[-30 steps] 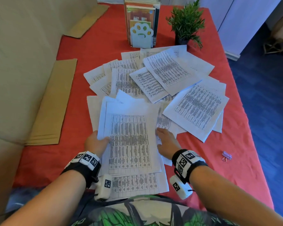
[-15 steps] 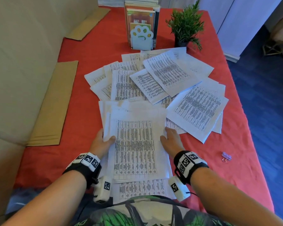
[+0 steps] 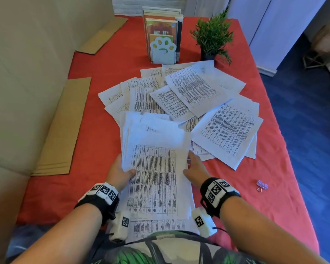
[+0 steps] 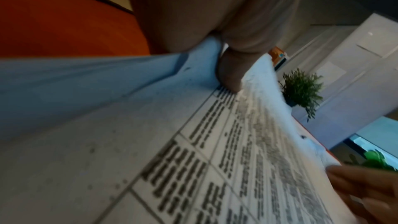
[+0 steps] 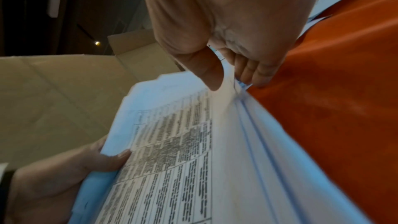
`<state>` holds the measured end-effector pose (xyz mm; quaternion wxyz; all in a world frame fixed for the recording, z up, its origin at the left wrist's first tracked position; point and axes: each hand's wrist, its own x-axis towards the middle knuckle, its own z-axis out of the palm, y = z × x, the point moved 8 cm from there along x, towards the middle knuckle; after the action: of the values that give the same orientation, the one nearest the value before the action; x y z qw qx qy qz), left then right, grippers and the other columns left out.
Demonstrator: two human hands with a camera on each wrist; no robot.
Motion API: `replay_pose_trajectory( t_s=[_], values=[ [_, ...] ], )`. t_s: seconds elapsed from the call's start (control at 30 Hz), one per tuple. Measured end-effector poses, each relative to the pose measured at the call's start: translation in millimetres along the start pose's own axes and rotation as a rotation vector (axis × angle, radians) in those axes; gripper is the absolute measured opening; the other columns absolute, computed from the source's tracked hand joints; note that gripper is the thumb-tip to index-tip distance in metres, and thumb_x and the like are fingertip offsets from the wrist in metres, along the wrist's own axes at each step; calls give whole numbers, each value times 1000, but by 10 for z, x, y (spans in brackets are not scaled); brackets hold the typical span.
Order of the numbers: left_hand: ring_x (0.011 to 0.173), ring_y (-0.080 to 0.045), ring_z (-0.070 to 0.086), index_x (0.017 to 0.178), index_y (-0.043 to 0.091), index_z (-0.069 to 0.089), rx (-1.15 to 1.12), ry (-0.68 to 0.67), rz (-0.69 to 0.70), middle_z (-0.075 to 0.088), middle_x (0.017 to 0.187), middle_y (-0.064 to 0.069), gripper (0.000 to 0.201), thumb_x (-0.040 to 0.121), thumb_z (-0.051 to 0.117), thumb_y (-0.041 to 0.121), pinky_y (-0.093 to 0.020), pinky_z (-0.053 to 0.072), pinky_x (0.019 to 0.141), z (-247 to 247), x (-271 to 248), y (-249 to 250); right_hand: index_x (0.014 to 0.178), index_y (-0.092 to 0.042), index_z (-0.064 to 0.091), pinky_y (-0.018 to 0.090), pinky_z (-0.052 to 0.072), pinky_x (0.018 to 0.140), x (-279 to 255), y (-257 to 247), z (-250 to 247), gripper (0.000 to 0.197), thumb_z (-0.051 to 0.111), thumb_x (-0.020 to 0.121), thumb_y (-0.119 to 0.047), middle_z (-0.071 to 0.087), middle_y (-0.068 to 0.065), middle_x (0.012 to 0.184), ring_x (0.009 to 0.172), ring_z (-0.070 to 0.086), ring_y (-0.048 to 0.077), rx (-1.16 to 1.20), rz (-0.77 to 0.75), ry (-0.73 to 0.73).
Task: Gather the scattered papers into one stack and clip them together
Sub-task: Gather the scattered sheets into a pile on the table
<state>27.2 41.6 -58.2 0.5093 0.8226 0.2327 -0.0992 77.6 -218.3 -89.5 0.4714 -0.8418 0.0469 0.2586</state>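
A stack of printed sheets (image 3: 154, 168) is held near the front edge of the red table (image 3: 95, 149). My left hand (image 3: 122, 168) grips its left edge, thumb (image 4: 230, 74) on the top sheet (image 4: 150, 142). My right hand (image 3: 191, 164) pinches the right edge, with the thumb (image 5: 206, 69) above and the fingers (image 5: 254, 72) below the stack (image 5: 183, 159). More printed sheets (image 3: 189, 92) lie scattered and overlapping beyond it. A small purple binder clip (image 3: 261, 185) lies on the table to the right of my right wrist.
A paw-shaped bookend with books (image 3: 162, 48) and a potted plant (image 3: 212, 39) stand at the back. Cardboard strips (image 3: 65, 130) lie along the left by a beige wall. One sheet (image 3: 160, 227) hangs over the front edge. The table's right edge drops to a blue floor.
Both hands have gone from pushing sheets together on the table to gripping the stack's side edges. The sheets have drawn into a tighter pile, and its sides have lifted.
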Motion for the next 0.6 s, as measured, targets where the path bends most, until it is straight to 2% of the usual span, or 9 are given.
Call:
replay_pose_trajectory(
  t_s=[0.1,0.17,0.23,0.3,0.33,0.4,0.43,0.5,0.6],
  values=[
    [113,-25,54,133,14,44,-114,-15,14,58,119,-5,57,82,64,-4,-39,43,99,-90,-10,39,119,-19,45,31,52,81,-34,-59,-70,50,58,73,-5,57,9,113,106,60,26,150,4,-12],
    [110,-24,55,130,12,47,-207,-40,-20,59,115,-6,56,81,65,-7,-36,42,96,-140,-26,45,126,-12,40,32,52,88,-87,-138,-68,51,60,80,-1,61,10,116,105,61,24,316,18,-69],
    [111,-25,57,125,16,48,-263,-74,-18,61,118,-7,54,79,67,-5,-43,42,103,-158,-19,84,130,-16,41,41,48,99,-124,-278,-87,55,60,81,-2,60,12,124,112,60,27,434,-20,-84],
    [115,-26,58,124,22,47,-247,-55,40,62,123,-7,53,80,69,1,-51,40,106,-183,6,210,119,-25,50,48,48,99,-168,-514,-176,44,56,81,-3,63,10,118,110,61,28,431,-113,-19],
    [115,-26,58,123,24,46,-234,-18,76,62,121,-5,51,81,68,2,-50,41,105,-208,15,307,116,-25,52,50,48,98,-182,-639,-248,40,55,80,-8,64,9,116,108,62,28,386,-158,42],
    [112,-26,59,117,26,45,-225,85,170,61,115,-2,45,84,65,4,-41,45,100,-278,25,601,119,-24,49,50,49,97,-222,-902,-439,39,52,82,-12,63,7,116,106,61,26,314,-213,173],
    [109,-24,59,117,25,45,-228,134,234,61,112,-1,43,85,63,4,-36,45,95,-319,12,798,122,-22,47,48,48,98,-235,-1032,-545,39,50,85,-10,63,7,117,107,60,25,324,-254,231],
    [104,-19,60,123,21,48,-303,215,340,62,108,4,45,85,62,3,-31,45,91,-424,-44,1176,120,-18,46,45,49,98,-341,-1334,-761,34,48,89,-5,63,7,113,106,60,24,370,-391,324],
    [105,-12,63,122,19,53,-425,263,458,65,108,11,43,83,65,3,-30,48,94,-516,-97,1525,116,-23,46,30,49,97,-560,-1665,-1023,40,46,89,7,63,0,109,106,61,15,521,-587,386]
  ],
)
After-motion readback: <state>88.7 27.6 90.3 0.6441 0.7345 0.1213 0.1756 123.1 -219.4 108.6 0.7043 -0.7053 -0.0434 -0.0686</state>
